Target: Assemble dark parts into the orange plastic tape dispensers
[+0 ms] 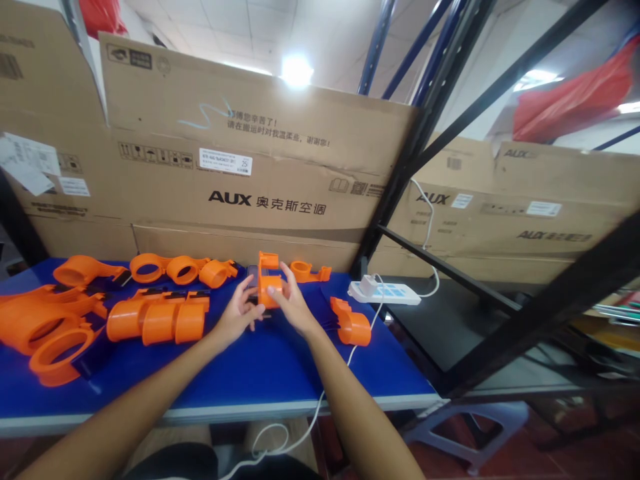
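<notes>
From where I stand, the orange tape dispenser (265, 291) is up in front of the person, over the middle of the blue tabletop (240, 387), its narrow arm upright above the round hub. The right hand (294, 308) has its grip clamped on it, the thumb laid across the hub. The left hand (239, 312) sits against the opposite side, fingers bent; whether that grip presses on the piece or only steadies it, I cannot tell.

What might go wrong, I'd say, is a slip: the hub is round and looks smooth, so if the right thumb eases off while the left fingers bear little load, the piece could roll out and drop. The white cable (363, 339) worries me too. It runs beside the single dispenser on the right (354, 328) and passes under the right forearm, so an elbow swung outward could snag it and tug the power strip (385, 292).

Room is tight on the left, where a neat row of three dispensers (160, 323) sits near the left forearm and a looser cluster (60, 357) crowds the end; a careless sweep might knock them. More dispensers line the back (184, 270), another lies just beyond the right hand (303, 271), and tall cardboard (280, 167) blocks any reach farther back, with a black post (393, 187) closing off the right
</notes>
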Available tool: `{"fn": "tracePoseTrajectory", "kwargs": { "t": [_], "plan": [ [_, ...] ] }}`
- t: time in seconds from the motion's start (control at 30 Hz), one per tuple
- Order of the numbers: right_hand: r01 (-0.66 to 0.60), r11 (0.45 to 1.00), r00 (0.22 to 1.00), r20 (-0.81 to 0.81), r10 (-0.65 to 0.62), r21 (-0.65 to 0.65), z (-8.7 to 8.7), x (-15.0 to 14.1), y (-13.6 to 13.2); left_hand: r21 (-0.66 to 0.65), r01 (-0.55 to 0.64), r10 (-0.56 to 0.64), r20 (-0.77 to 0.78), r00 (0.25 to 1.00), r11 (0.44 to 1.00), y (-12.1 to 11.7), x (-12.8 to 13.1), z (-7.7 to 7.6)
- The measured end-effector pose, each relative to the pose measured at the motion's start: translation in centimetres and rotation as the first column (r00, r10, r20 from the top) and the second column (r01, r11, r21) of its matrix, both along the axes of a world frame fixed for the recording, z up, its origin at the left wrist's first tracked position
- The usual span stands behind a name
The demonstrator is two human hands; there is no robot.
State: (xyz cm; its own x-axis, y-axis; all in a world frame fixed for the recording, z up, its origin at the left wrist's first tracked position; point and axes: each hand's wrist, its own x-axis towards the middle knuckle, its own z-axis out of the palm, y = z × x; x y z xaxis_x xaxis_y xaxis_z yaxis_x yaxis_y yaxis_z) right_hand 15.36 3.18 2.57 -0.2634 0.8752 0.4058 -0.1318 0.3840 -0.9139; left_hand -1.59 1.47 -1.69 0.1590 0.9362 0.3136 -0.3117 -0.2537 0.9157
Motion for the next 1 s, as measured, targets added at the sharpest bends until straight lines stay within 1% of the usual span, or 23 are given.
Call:
{"fn": "tracePoseTrajectory", "kwargs": {
  "t": [0.03, 0.07, 0.1, 0.17, 0.27, 0.3, 0.33, 0.37, 0.4, 0.43, 0.5, 0.53, 0.57, 0.6, 0.63, 0.67, 0.7, 0.77, 0.8, 0.87, 0.9, 0.93, 1.0],
  "plan": [
    [0.107, 0.994, 0.994, -0.007, -0.106, 0.033, -0.1, 0.2, 0.5, 0.015, 0.01, -0.01, -0.017, 1.0, 1.0, 0.0, 0.0, -0.1],
    [0.218, 0.974, 0.976, -0.012, -0.217, 0.062, -0.2, 0.5, 1.0, 0.029, 0.014, -0.013, -0.041, 0.999, 0.999, 0.0, 0.0, -0.2],
    [0.317, 0.945, 0.948, -0.008, -0.317, 0.084, -0.3, 0.9, 1.5, 0.042, 0.012, -0.009, -0.071, 0.997, 0.999, 0.0, 0.0, -0.3],
    [0.455, 0.883, 0.889, 0.009, -0.459, 0.111, -0.6, 1.9, 2.3, 0.067, -0.023, 0.032, -0.143, 0.989, 0.998, 0.0, -0.2, -0.3],
    [0.541, 0.834, 0.838, 0.011, -0.545, 0.105, -1.1, 3.0, 3.0, 0.17, -0.12, 0.163, -0.264, 0.951, 0.978, -0.6, -0.6, 0.1],
    [0.551, 0.83, 0.833, 0.005, -0.554, 0.089, -1.2, 3.2, 3.1, 0.237, -0.129, 0.202, -0.312, 0.928, 0.963, -1.0, -0.7, 0.4],
    [0.554, 0.83, 0.832, -0.003, -0.555, 0.068, -1.2, 3.2, 3.1, 0.321, -0.11, 0.231, -0.367, 0.901, 0.941, -1.5, -0.7, 0.6],
    [0.55, 0.834, 0.835, -0.012, -0.55, 0.045, -1.2, 3.2, 3.1, 0.415, -0.061, 0.253, -0.427, 0.868, 0.908, -2.1, -0.7, 0.9],
    [0.541, 0.841, 0.841, -0.022, -0.54, 0.024, -1.2, 3.0, 3.0, 0.51, 0.015, 0.274, -0.487, 0.829, 0.86, -2.7, -0.6, 1.2],
    [0.524, 0.851, 0.851, -0.034, -0.524, 0.002, -1.2, 2.8, 2.9, 0.6, 0.103, 0.306, -0.539, 0.785, 0.794, -3.3, -0.5, 1.6],
    [0.479, 0.877, 0.875, -0.057, -0.481, -0.042, -1.0, 2.3, 2.7, 0.741, 0.265, 0.41, -0.59, 0.695, 0.618, -4.3, -0.1, 2.8],
    [0.456, 0.888, 0.885, -0.068, -0.46, -0.064, -1.0, 2.0, 2.5, 0.783, 0.321, 0.475, -0.59, 0.653, 0.532, -4.5, 0.0, 3.6],
    [0.434, 0.897, 0.895, -0.078, -0.44, -0.084, -0.9, 1.8, 2.3, 0.807, 0.359, 0.536, -0.583, 0.61, 0.469, -4.4, 0.0, 4.7],
    [0.412, 0.906, 0.903, -0.088, -0.421, -0.1, -0.8, 1.5, 2.1, 0.814, 0.369, 0.593, -0.58, 0.558, 0.449, -3.9, -0.3, 5.9],
    [0.39, 0.914, 0.911, -0.097, -0.4, -0.109, -0.7, 1.3, 1.9, 0.805, 0.354, 0.64, -0.593, 0.489, 0.476, -3.2, -0.8, 7.2],
    [0.368, 0.923, 0.919, -0.105, -0.38, -0.113, -0.6, 1.1, 1.8, 0.789, 0.317, 0.673, -0.615, 0.411, 0.527, -2.1, -1.6, 8.6],
    [0.347, 0.931, 0.927, -0.109, -0.359, -0.117, -0.6, 0.8, 1.6, 0.761, 0.262, 0.689, -0.648, 0.324, 0.593, -0.8, -2.6, 9.8],
    [0.304, 0.943, 0.943, -0.099, -0.318, -0.133, -0.5, 0.3, 1.3, 0.683, 0.139, 0.665, -0.73, 0.158, 0.717, 2.2, -5.3, 11.6],
    [0.284, 0.947, 0.95, -0.089, -0.299, -0.15, -0.6, -0.1, 1.2, 0.632, 0.076, 0.627, -0.775, 0.079, 0.771, 3.7, -6.7, 12.1],
    [0.238, 0.949, 0.963, -0.077, -0.258, -0.207, -0.8, -0.8, 1.1, 0.524, -0.021, 0.522, -0.851, -0.067, 0.851, 6.0, -9.3, 12.2],
    [0.213, 0.947, 0.968, -0.078, -0.238, -0.243, -0.9, -1.3, 1.0, 0.481, -0.059, 0.47, -0.872, -0.132, 0.875, 6.9, -10.3, 11.8],
    [0.19, 0.942, 0.972, -0.079, -0.22, -0.278, -1.0, -1.8, 1.0, 0.446, -0.08, 0.427, -0.887, -0.177, 0.892, 7.4, -11.1, 11.4],
    [0.159, 0.929, 0.979, -0.07, -0.192, -0.335, -0.9, -2.7, 0.9, 0.399, -0.109, 0.37, -0.904, -0.212, 0.911, 7.9, -11.9, 10.4]
  ]
}}
